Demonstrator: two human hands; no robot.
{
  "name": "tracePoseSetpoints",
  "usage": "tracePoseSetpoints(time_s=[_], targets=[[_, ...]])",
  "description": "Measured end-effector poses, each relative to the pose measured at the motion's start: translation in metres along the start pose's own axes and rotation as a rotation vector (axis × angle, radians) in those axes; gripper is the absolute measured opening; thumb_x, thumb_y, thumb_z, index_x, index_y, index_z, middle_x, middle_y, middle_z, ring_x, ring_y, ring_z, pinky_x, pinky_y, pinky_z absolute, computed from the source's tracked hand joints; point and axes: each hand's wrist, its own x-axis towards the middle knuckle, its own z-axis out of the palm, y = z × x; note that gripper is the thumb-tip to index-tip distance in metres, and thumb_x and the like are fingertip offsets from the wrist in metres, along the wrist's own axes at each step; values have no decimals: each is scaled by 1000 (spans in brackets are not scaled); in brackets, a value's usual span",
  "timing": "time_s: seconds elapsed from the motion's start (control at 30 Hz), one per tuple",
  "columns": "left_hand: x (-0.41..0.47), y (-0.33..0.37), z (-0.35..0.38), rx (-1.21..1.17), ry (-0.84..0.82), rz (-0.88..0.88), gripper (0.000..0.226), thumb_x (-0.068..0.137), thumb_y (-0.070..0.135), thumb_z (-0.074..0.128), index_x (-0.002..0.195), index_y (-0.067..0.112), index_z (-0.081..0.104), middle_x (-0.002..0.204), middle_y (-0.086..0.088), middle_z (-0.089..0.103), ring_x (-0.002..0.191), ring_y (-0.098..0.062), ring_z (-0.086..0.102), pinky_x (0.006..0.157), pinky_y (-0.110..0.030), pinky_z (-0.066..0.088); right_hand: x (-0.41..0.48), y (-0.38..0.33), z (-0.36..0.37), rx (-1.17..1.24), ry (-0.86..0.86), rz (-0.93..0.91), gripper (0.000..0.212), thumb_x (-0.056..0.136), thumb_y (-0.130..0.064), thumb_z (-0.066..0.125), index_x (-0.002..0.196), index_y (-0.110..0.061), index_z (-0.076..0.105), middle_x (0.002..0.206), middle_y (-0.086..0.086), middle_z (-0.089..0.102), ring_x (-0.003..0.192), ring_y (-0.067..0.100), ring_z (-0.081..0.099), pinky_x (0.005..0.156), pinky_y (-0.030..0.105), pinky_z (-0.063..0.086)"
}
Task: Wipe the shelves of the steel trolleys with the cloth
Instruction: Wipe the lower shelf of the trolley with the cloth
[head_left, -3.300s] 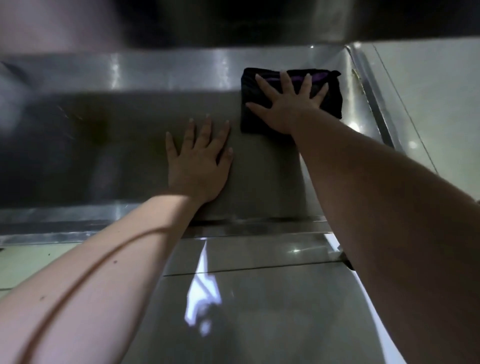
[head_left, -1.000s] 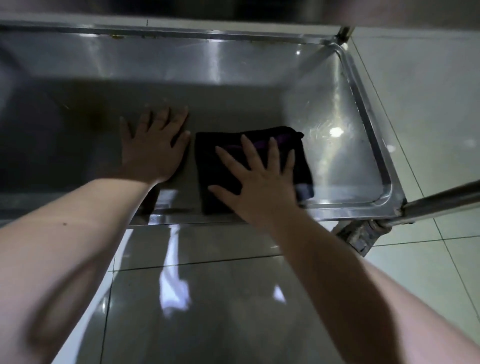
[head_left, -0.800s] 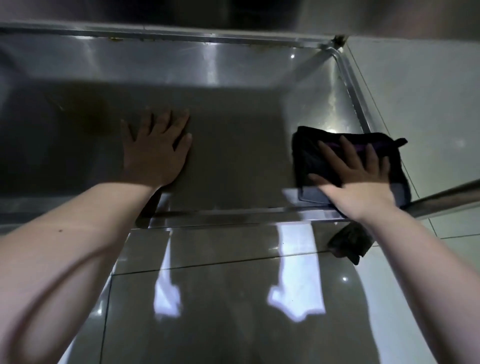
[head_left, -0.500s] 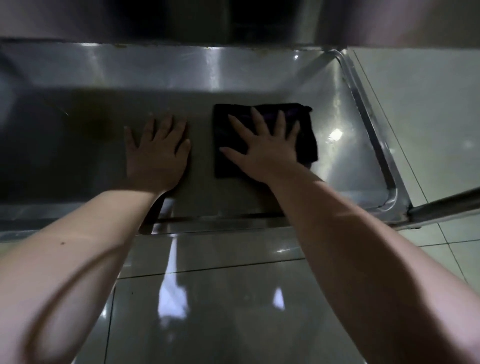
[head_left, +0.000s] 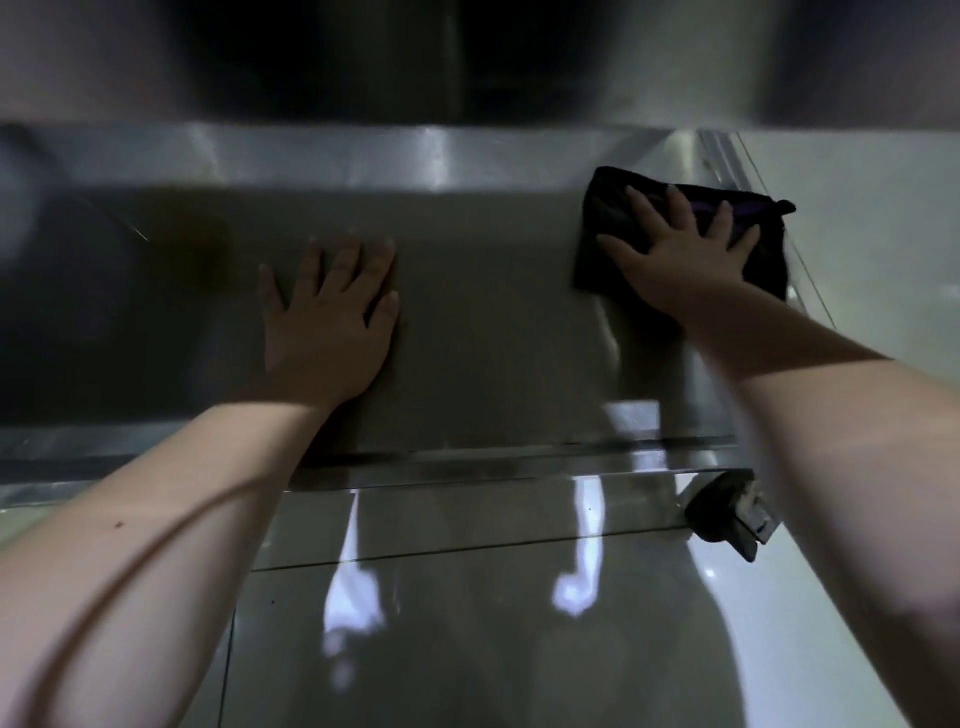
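The cloth (head_left: 770, 257) is seen as a dark, nearly black square, folded flat, with soft, slightly uneven edges. A purple stripe (head_left: 749, 209) is visible along its far edge, and a small tab (head_left: 787, 207) sticks out at the far right corner. It lies at the right end of the shelf (head_left: 493, 322), towards the back, just beside the right-hand rim.

The cloth is pressed down by the right hand (head_left: 675, 265), which is laid palm-down on it. Its fingers (head_left: 644, 210) are spread and held straight. Nothing is gripped or pinched, and the cloth is merely held flat under the palm. The left hand (head_left: 327, 322) is rested palm-down on the bare steel near the middle of the shelf, well apart from the cloth, with its fingers straight and relaxed and nothing held.

The shelf is a shallow steel tray, smooth and dully reflective. Much of it is in shadow, with a brighter band along the raised back wall. A narrow folded rim (head_left: 467, 460) bounds its near edge. A dark caster (head_left: 727, 514) is seen below the near right corner. The floor (head_left: 467, 639) is laid in large glossy tiles, on which pale reflections are shown. The top of the view is dark and too blurred to be made out.
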Motion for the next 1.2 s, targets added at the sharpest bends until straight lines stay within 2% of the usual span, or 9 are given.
tracePoseSetpoints(time_s=[0.13,0.27,0.37,0.57,0.67,0.8,0.9,1.1,1.2], targets=[[-5,-2,-2,8,-16,-3,55,99,55,15,152,49,3,164,10,3,151,-23,-2,116,-60,-6,6,-92,1,-8,3,-181,77,82,-84,24,151,-50,12,164,-4,7,146,46,-3,110,69,-9],[-7,-4,-7,3,-31,-7,54,99,55,16,152,49,6,164,11,4,151,-22,-2,116,-60,-6,-7,-150,9,-51,-47,-359,76,81,-85,19,149,-55,0,165,-7,-3,146,46,-11,107,71,-13],[-7,-4,-9,-1,-22,-8,54,99,55,17,152,49,6,164,11,3,151,-21,-1,117,-58,-5,6,-119,5,-55,-30,-365,75,81,-86,20,148,-57,1,164,-13,-2,148,41,-9,111,68,-8],[-6,0,-8,-5,-14,-13,54,100,55,16,152,49,5,164,9,7,151,-23,-1,117,-59,-6,15,12,-12,6,-36,-14,74,82,-84,23,149,-55,7,164,-14,3,148,40,-3,115,64,-5],[-8,4,-6,9,-12,-8,55,99,55,15,152,48,5,164,7,8,151,-26,-1,116,-61,-5,-23,-14,0,-12,-11,-53,75,83,-84,21,150,-53,5,164,-10,1,147,44,-4,113,67,-6],[-7,1,-5,-3,-17,-14,54,100,55,15,152,47,6,164,8,8,151,-26,0,116,-63,-4,-116,-88,37,-54,49,-314,81,71,-89,8,146,-59,-2,164,-10,-2,146,45,-7,108,68,-14],[-8,-1,-5,0,-2,-3,54,100,55,16,152,47,8,164,8,9,151,-25,1,116,-62,-4,-141,-86,41,-45,71,-355,79,71,-90,7,144,-62,-2,164,-9,-1,147,42,-5,110,62,-14],[-8,-1,-4,-3,-11,-11,54,99,55,14,152,47,9,164,8,9,151,-26,2,115,-63,-4,-129,46,22,-62,48,-33,81,71,-89,18,146,-61,7,164,-10,7,148,38,2,118,57,-2],[-9,2,-3,8,0,-5,54,99,54,14,152,45,8,164,7,8,150,-28,2,114,-64,-6,-136,41,23,-103,15,25,78,77,-88,20,147,-59,0,164,-11,1,147,43,0,116,62,-2]])
